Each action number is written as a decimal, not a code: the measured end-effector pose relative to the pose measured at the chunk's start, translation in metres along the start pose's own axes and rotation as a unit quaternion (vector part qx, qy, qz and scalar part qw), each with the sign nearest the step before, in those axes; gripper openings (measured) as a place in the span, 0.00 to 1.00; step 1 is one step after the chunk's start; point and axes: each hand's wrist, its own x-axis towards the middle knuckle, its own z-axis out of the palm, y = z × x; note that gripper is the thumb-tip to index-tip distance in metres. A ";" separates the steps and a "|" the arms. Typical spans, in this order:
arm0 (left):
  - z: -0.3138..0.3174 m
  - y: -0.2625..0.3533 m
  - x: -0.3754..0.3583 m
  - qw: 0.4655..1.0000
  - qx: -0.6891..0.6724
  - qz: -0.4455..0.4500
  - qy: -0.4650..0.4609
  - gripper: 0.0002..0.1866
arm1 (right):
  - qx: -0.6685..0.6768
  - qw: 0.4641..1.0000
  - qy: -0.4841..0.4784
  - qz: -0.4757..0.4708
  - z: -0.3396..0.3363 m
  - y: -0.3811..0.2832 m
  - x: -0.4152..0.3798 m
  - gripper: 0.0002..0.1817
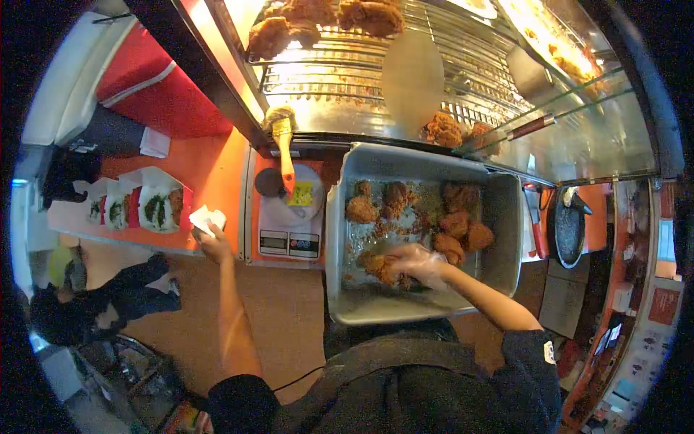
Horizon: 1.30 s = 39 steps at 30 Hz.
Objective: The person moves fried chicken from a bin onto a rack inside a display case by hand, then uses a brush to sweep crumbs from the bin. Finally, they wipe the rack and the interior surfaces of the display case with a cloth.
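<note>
My left hand [215, 246] is closed around a crumpled white paper [208, 218] at the edge of the orange counter. In a clear plastic glove, my right hand [419, 265] reaches into a deep grey metal tub [512, 231] and has its fingers on a piece of fried chicken [379, 266]. More fried chicken pieces [455, 224] lie around it on the tub's floor, among loose crumbs. The gloved fingertips partly cover the piece they hold.
Behind the tub, a lit display case [325, 79] has wire racks with fried chicken. A brush [285, 155] leans by a scale [289, 242]. Filled paper boxes [155, 206] stand on the left counter. A black pan [566, 235] is at right; a person [108, 304] is at lower left.
</note>
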 end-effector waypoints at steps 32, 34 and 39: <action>0.005 -0.016 -0.007 1.000 -0.025 -0.012 0.002 0.18 | -0.515 0.480 0.636 -0.316 -0.146 -0.274 0.002 0.29; 0.005 -0.002 -0.002 0.999 -0.019 -0.001 0.038 0.19 | -0.509 0.477 0.661 -0.277 -0.128 -0.267 -0.006 0.31; -0.002 0.001 -0.001 0.999 -0.019 -0.030 -0.008 0.19 | -0.451 0.541 0.633 -0.321 -0.096 -0.211 -0.019 0.20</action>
